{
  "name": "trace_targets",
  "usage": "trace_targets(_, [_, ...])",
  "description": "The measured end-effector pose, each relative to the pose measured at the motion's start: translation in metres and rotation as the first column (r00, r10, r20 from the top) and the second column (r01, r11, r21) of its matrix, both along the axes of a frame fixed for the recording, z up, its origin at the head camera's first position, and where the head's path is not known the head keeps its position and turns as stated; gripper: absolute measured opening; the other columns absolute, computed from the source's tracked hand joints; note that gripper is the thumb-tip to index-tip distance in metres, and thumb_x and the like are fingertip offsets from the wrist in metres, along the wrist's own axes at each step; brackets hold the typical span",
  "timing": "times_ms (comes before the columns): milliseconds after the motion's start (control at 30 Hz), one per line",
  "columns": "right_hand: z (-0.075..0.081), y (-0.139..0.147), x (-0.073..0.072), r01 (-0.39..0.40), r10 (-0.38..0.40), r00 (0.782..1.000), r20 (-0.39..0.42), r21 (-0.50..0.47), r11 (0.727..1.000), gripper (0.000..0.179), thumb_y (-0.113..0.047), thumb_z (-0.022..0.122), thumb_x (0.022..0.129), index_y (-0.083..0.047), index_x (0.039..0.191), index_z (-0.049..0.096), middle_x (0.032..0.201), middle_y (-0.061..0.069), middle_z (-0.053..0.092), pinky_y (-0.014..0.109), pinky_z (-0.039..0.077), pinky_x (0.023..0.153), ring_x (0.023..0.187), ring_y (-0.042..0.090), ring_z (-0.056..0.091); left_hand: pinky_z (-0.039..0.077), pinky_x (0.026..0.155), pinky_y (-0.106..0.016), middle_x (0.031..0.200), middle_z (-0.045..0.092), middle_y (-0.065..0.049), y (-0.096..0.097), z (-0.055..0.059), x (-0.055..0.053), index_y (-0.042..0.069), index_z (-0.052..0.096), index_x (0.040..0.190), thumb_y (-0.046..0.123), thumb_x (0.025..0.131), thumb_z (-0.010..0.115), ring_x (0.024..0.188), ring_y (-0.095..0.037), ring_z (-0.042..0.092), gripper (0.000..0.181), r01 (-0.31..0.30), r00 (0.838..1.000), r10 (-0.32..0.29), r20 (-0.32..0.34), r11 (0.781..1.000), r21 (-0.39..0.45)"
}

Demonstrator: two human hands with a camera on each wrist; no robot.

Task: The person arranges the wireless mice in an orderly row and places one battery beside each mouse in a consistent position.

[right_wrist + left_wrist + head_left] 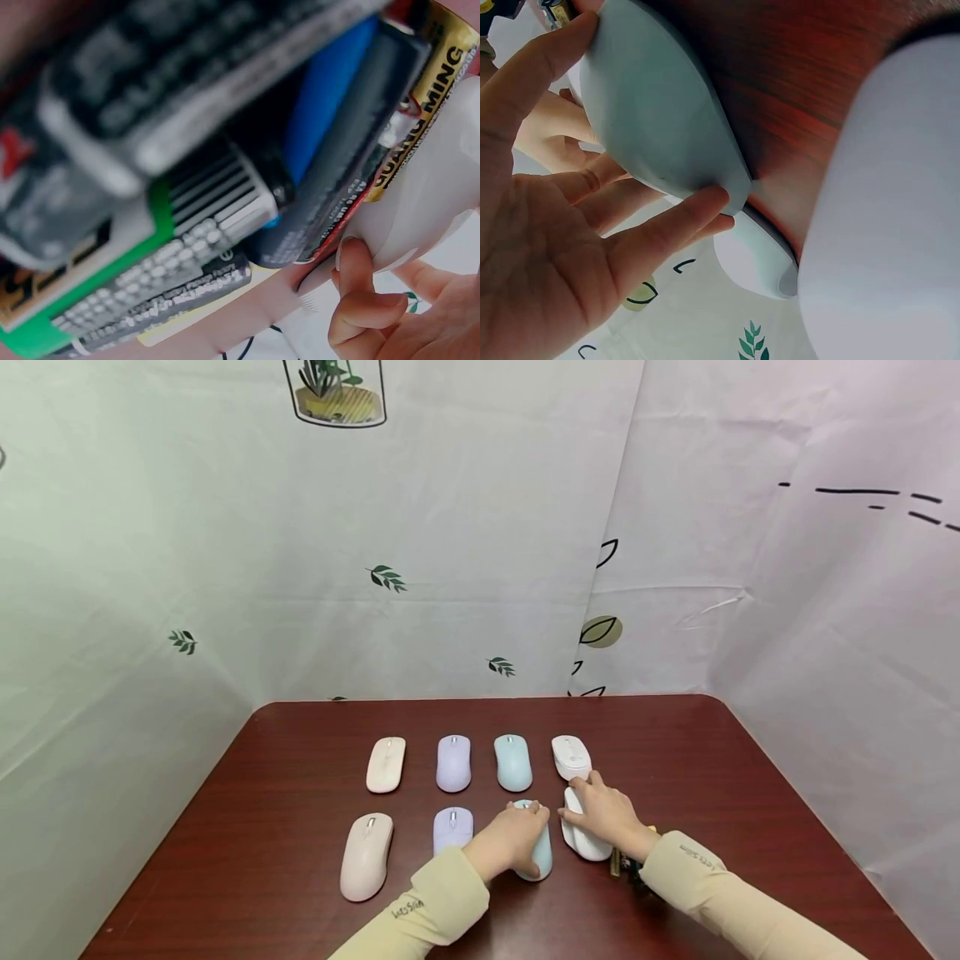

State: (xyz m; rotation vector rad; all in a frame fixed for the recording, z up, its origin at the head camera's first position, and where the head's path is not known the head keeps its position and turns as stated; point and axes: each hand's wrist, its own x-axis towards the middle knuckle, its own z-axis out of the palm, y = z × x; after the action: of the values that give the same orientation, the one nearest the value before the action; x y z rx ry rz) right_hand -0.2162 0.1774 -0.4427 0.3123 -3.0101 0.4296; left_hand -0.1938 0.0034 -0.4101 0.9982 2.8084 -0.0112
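My left hand (517, 835) holds a light-blue computer mouse (542, 857) in the near row, with thumb and fingers at its edges. The left wrist view shows the smooth side of that light-blue mouse (649, 97) between the thumb and the fingertips. Over a white computer mouse (588, 842) to its right, my right hand (606, 814) has its fingers spread across the front and side. In the right wrist view, fingers (367, 311) touch the white mouse (420, 195), and batteries (330, 142) fill the foreground, hiding part of the grip.
On the dark red table (247, 852), a lilac mouse (452, 827) and a beige mouse (366, 857) lie left of my left hand. Behind stand a cream mouse (386, 765), a lilac mouse (453, 763), a light-blue mouse (513, 763) and a white mouse (572, 755).
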Motion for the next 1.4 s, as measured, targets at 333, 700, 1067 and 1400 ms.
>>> trace_targets(333, [0.0014, 0.0029, 0.0014, 0.003, -0.003, 1.0, 0.022, 0.032, 0.999, 0.045, -0.036, 0.074, 0.076, -0.007, 0.107, 0.062, 0.093, 0.015, 0.052, 0.04, 0.045, 0.05, 0.059, 0.029, 0.057, 0.046, 0.098, -0.035, 0.127, 0.06, -0.011, -0.0004, -0.0029, -0.0015, 0.007, 0.054, 0.121, 0.035, 0.062, 0.086, 0.113, -0.02, 0.06, 0.073, 0.017, 0.999, -0.017, -0.027, 1.0, 0.004])
trace_targets(700, [0.0027, 0.0056, 0.0019, -0.02, 0.019, 0.999, 0.032, 0.028, 0.999, 0.044, -0.036, 0.073, 0.078, -0.006, 0.109, 0.061, 0.094, 0.016, 0.053, 0.04, 0.045, 0.051, 0.059, 0.028, 0.056, 0.049, 0.094, -0.035, 0.122, 0.061, -0.011, -0.0003, -0.0022, -0.0014, 0.007, 0.055, 0.117, 0.035, 0.06, 0.087, 0.111, -0.02, 0.061, 0.071, 0.035, 0.998, -0.035, -0.06, 0.999, 0.012])
trace_targets(1067, [0.0024, 0.0048, 0.0048, -0.006, 0.005, 0.999, 0.055, 0.022, 1.0, 0.043, -0.036, 0.072, 0.079, -0.006, 0.107, 0.061, 0.094, 0.015, 0.052, 0.037, 0.044, 0.049, 0.056, 0.025, 0.054, 0.048, 0.095, -0.036, 0.115, 0.063, -0.009, -0.0019, -0.001, -0.0037, 0.007, 0.056, 0.113, 0.031, 0.059, 0.088, 0.103, -0.018, 0.063, 0.067, 0.025, 1.0, -0.024, -0.016, 0.998, 0.054])
trace_targets(1400, [0.0061, 0.0035, 0.0068, -0.004, 0.003, 0.997, 0.076, 0.021, 1.0, 0.046, -0.038, 0.073, 0.078, -0.005, 0.109, 0.062, 0.097, 0.017, 0.052, 0.039, 0.044, 0.051, 0.058, 0.027, 0.054, 0.049, 0.092, -0.037, 0.119, 0.063, -0.008, -0.0027, -0.0009, -0.001, 0.008, 0.058, 0.111, 0.028, 0.059, 0.089, 0.107, -0.025, 0.062, 0.065, -0.041, 0.999, 0.038, 0.031, 0.994, 0.098])
